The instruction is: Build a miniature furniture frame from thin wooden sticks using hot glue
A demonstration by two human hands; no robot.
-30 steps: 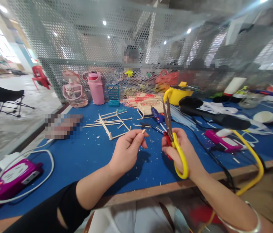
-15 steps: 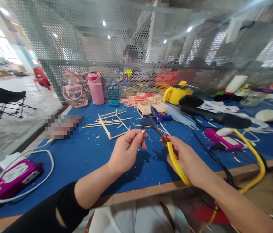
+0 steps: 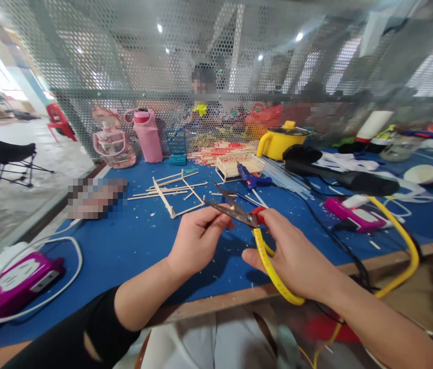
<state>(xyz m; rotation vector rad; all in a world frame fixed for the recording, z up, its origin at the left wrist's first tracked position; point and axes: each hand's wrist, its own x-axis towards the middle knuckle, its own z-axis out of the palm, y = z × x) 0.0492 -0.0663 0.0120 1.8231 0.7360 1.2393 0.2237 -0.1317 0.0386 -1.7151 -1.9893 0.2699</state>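
Observation:
My left hand (image 3: pixel 198 236) is pinched closed on a short wooden stick (image 3: pixel 233 208), of which only the tip shows. My right hand (image 3: pixel 296 253) grips scissors (image 3: pixel 250 220) with yellow-wrapped handles. Their blades are parted and lie at the left fingertips, by the stick's end; whether they touch it I cannot tell. Beyond my left hand, an open frame of thin sticks (image 3: pixel 161 196) rests on the blue table (image 3: pixel 135 256). Farther back are a small slatted wooden model (image 3: pixel 229 171) and a blue glue gun (image 3: pixel 253 179).
Red-tipped sticks (image 3: pixel 220 152) are heaped by a yellow pot (image 3: pixel 281 146). Clear glue sticks (image 3: pixel 291 183) lie right of the glue gun. A pink bottle (image 3: pixel 149 137) stands at the back left. Power strips (image 3: pixel 356 214) and cables flank both sides. Behind the perforated screen (image 3: pixel 131 66) sits a person.
The scissors have swung left and up to my left fingertips, and their blades now show spread apart. My right thumb has moved away from the fingers. My left hand has barely moved.

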